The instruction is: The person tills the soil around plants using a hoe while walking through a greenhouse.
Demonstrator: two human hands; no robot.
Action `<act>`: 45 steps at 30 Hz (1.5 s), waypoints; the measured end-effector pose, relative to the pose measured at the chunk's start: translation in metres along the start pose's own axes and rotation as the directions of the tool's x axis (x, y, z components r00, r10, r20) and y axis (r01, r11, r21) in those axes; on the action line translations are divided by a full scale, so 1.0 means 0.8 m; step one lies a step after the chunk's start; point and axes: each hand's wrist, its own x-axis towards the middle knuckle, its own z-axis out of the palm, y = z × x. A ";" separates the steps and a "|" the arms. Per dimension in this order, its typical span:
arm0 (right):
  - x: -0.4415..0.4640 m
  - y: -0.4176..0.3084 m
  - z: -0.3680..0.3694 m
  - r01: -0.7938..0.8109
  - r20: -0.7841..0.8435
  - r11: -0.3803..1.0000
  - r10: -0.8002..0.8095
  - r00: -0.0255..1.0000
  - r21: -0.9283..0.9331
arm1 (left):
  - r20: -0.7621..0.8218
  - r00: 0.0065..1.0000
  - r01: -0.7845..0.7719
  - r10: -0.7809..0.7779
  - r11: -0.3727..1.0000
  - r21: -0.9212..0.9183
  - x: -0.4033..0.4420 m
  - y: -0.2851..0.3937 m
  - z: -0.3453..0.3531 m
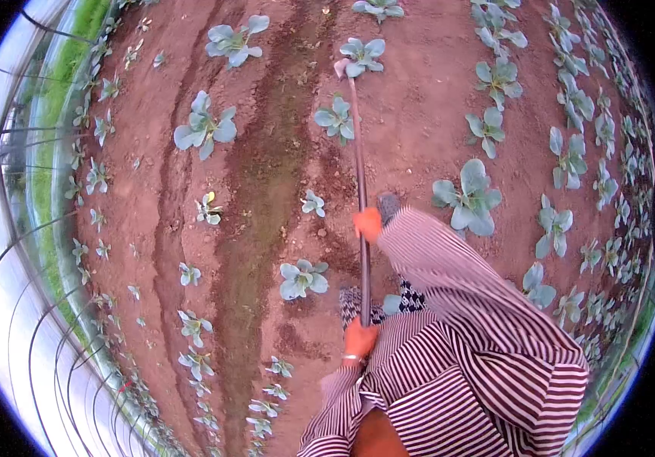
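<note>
A long-handled hoe (360, 160) reaches away from me over reddish soil. My right hand (368, 224) is wrapped around the middle of its shaft, while my left hand (359, 340) closes on the near end, close to my body. At the far end the hoe's blade (341, 68) rests at the soil beside a leafy cabbage-like plant (363, 55); whether it touches the leaves I cannot tell. Left of the shaft grows another plant (335, 119). A smaller one (313, 203) stands nearer, and a broad-leaved plant (301, 279) is left of my feet.
A large plant (469, 199) grows right of my right hand. Patterned shoes or trouser legs (350, 301) show below the shaft. A mossy furrow (263, 183) runs between rows at the left. Curved greenhouse hoops (7, 251) line the left edge; more plant rows (569, 161) fill the right.
</note>
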 end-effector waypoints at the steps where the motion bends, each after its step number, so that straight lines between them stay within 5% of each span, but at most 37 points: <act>1: -0.014 0.032 0.029 0.032 0.041 0.935 -0.050 0.998 0.353 | 0.047 0.994 0.096 -0.095 0.995 -0.018 -0.027 0.002 -0.017; 2: -0.026 0.064 0.059 0.020 0.083 0.749 -0.100 0.992 0.662 | 0.102 0.979 0.181 -0.177 0.983 -0.031 -0.053 0.003 -0.040; 4: -0.115 0.025 0.063 -0.202 0.183 0.711 0.105 0.977 0.673 | 0.004 0.975 0.224 -0.223 0.975 -0.015 -0.099 -0.022 -0.055; 6: -0.152 -0.003 0.075 -0.306 0.118 0.712 0.302 0.946 0.632 | 0.042 0.975 0.215 -0.216 0.976 0.021 -0.116 -0.063 -0.062; 10: -0.154 -0.010 0.098 -0.178 0.082 0.733 0.165 0.983 0.656 | -0.069 0.957 0.282 -0.282 0.959 -0.013 -0.114 -0.082 -0.057; 11: -0.147 -0.036 0.088 -0.146 0.045 0.747 0.154 0.987 0.649 | -0.109 0.969 0.235 -0.221 0.963 0.135 -0.097 -0.086 -0.052; 12: -0.141 -0.064 0.071 -0.117 0.008 0.766 0.144 0.990 0.632 | -0.149 0.988 0.046 -0.045 0.999 0.006 -0.073 -0.125 -0.029; 14: -0.113 -0.103 0.035 0.014 0.073 0.807 -0.071 0.995 0.590 | -0.053 0.993 0.094 -0.103 0.986 -0.137 -0.032 -0.075 -0.032; 16: -0.066 -0.137 0.012 0.230 -0.139 0.802 -0.183 0.973 0.552 | -0.077 0.996 0.037 -0.054 0.975 -0.218 0.009 -0.030 -0.036; 19: -0.021 -0.167 -0.020 0.130 -0.119 0.919 -0.092 0.989 0.372 | -0.167 0.983 -0.108 0.073 0.972 -0.210 0.054 0.030 -0.038; 21: -0.005 -0.142 -0.031 0.119 -0.122 0.949 -0.086 0.989 0.292 | 0.097 0.994 0.077 -0.052 0.958 -0.276 0.045 0.050 -0.048; 22: 0.011 -0.086 -0.038 0.596 0.028 0.782 -0.602 0.798 -0.181 | 0.231 0.966 0.179 -0.113 0.941 -0.288 0.040 0.054 -0.050; 23: 0.029 -0.021 -0.029 0.859 0.385 0.208 -0.827 0.410 -0.468 | 0.306 0.940 0.244 -0.152 0.926 -0.290 0.037 0.020 -0.031; 24: 0.028 0.024 0.001 0.771 0.185 0.538 -0.766 0.616 -0.341 | 0.233 0.970 0.115 -0.064 0.970 -0.214 0.027 -0.025 -0.011; 25: 0.013 0.050 0.017 0.752 0.182 0.599 -0.736 0.652 -0.275 | 0.165 0.986 -0.013 0.034 0.992 -0.126 0.012 -0.058 0.001; 26: -0.019 0.051 0.033 0.479 0.169 0.874 -0.462 0.871 -0.079 | 0.113 0.988 0.114 -0.105 0.990 -0.078 -0.021 -0.054 -0.019; 27: -0.053 0.043 0.048 0.050 0.148 0.991 -0.069 0.987 0.128 | 0.100 0.992 0.087 -0.076 0.990 -0.107 -0.049 -0.045 -0.048; 28: -0.087 0.033 0.060 -0.169 0.129 0.941 0.136 0.982 0.293 | 0.132 0.987 0.120 -0.094 0.972 -0.201 -0.071 -0.042 -0.067; 29: -0.119 0.028 0.075 -0.071 0.018 0.770 0.077 0.997 0.634 | 0.094 0.995 0.040 -0.029 0.991 -0.125 -0.079 -0.098 -0.042; 30: -0.093 0.060 0.089 -0.327 0.190 0.864 0.273 0.943 0.383 | 0.082 0.996 0.048 -0.036 0.989 -0.140 -0.084 -0.128 -0.029; 32: -0.119 0.031 0.079 -0.391 0.318 0.622 0.232 0.919 0.678 | 0.066 0.997 0.060 -0.050 0.986 -0.153 -0.080 -0.134 -0.032; 34: -0.107 -0.003 0.071 -0.280 0.253 0.716 0.148 0.956 0.639 | -0.007 0.940 0.342 -0.342 0.938 0.053 -0.080 -0.068 -0.056; 35: -0.101 -0.022 0.070 -0.230 0.228 0.753 0.108 0.968 0.616 | -0.031 0.972 0.234 -0.233 0.971 0.046 -0.066 -0.070 -0.056; 37: -0.087 -0.080 0.045 -0.279 0.233 0.616 0.156 0.960 0.737 | -0.144 0.974 0.179 -0.177 0.984 0.005 -0.035 -0.050 -0.044; 39: -0.071 -0.137 -0.003 -0.023 0.136 0.674 -0.116 0.984 0.738 | -0.194 0.978 0.079 -0.081 0.997 -0.022 0.011 -0.020 -0.036; 40: -0.043 -0.157 -0.019 0.005 0.107 0.667 -0.127 0.986 0.745 | -0.223 0.975 0.005 -0.013 0.999 -0.038 0.035 -0.003 -0.032; 45: 0.055 -0.291 -0.170 0.223 -0.080 0.780 -0.219 0.973 0.585 | -0.237 0.967 -0.146 0.097 0.969 -0.199 0.147 0.191 -0.047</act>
